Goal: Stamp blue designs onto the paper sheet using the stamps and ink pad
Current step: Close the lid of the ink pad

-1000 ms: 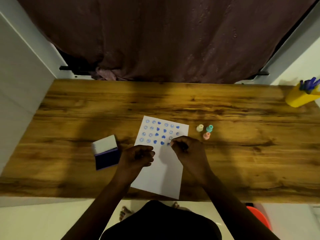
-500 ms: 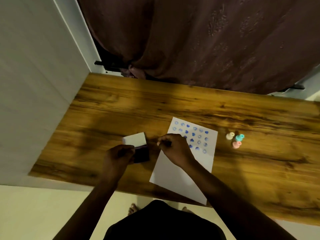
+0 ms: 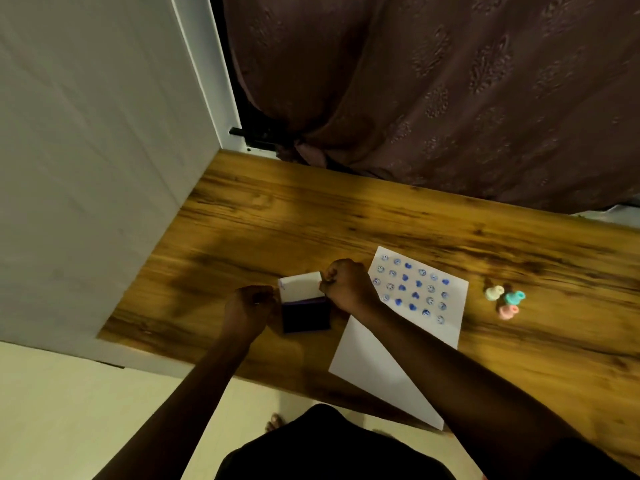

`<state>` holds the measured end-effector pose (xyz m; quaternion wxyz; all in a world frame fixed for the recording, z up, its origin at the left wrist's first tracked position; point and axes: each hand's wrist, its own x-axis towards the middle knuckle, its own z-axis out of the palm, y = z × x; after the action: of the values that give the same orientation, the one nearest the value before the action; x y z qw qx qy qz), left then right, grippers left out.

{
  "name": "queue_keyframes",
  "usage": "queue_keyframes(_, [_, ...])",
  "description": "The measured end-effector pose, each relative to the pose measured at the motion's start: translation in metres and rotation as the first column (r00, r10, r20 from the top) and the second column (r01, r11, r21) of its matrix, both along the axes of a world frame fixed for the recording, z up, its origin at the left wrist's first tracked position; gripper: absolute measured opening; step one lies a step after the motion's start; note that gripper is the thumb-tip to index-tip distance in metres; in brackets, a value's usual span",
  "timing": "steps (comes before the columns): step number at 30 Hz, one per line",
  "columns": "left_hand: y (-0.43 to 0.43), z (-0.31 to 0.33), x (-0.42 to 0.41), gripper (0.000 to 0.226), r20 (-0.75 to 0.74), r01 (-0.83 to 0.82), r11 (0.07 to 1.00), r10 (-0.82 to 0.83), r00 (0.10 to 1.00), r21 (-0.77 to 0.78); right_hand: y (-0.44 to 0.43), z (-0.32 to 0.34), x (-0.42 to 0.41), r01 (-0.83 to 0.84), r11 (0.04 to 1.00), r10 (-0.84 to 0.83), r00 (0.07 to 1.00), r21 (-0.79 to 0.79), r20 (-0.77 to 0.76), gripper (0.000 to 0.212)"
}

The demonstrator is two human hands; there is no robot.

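Observation:
The white paper sheet (image 3: 388,362) lies on the wooden table (image 3: 277,220), with rows of blue smiley and heart prints on its upper half. Left of it stands the ink pad (image 3: 305,315), its dark pad exposed and its white lid (image 3: 299,288) raised. My left hand (image 3: 250,306) grips the pad's left side. My right hand (image 3: 348,285) is closed in a pinch at the lid's right edge, and the small stamp in it is almost fully hidden by the fingers. Three spare stamps, cream (image 3: 494,292), teal (image 3: 515,297) and pink (image 3: 508,311), sit clustered right of the sheet.
A white wall (image 3: 104,150) borders the table on the left. A dark brown curtain (image 3: 433,98) hangs behind the far edge. The near table edge runs under my forearms, with pale floor below.
My right hand left the sheet and travelled left to the ink pad's lid. My left hand moved off the paper onto the pad's left side. The view swung left.

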<state>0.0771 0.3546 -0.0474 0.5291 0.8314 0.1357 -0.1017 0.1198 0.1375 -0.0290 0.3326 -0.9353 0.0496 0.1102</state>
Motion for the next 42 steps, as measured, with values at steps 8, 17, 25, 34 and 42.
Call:
queue_keyframes(8, [-0.003, 0.003, 0.007, 0.026, 0.027, 0.078, 0.996, -0.079, 0.997, 0.04, 0.004, -0.011, 0.004, 0.024, 1.0, -0.024, 0.999, -0.014, -0.037, 0.017])
queue_keyframes(17, [-0.005, 0.003, 0.006, 0.029, 0.049, 0.08, 0.997, -0.08, 0.996, 0.006, 0.002, -0.016, -0.001, 0.073, 0.997, -0.072, 0.996, 0.025, -0.057, 0.019])
queue_keyframes(25, [-0.005, -0.001, 0.0, 0.031, 0.05, 0.054, 0.997, -0.052, 0.997, -0.049, 0.004, -0.015, -0.011, 0.119, 0.989, -0.117, 0.993, 0.093, -0.026, 0.025])
queue_keyframes(34, [-0.011, 0.006, -0.006, 0.032, 0.087, 0.036, 0.995, -0.028, 0.996, -0.095, -0.006, -0.014, -0.022, 0.065, 0.993, -0.068, 0.997, 0.098, 0.031, 0.033])
queue_keyframes(42, [-0.011, 0.006, -0.01, 0.039, 0.093, 0.065, 0.989, -0.053, 0.994, -0.135, -0.012, -0.008, -0.037, 0.046, 0.994, -0.054, 0.995, 0.098, 0.081, 0.018])
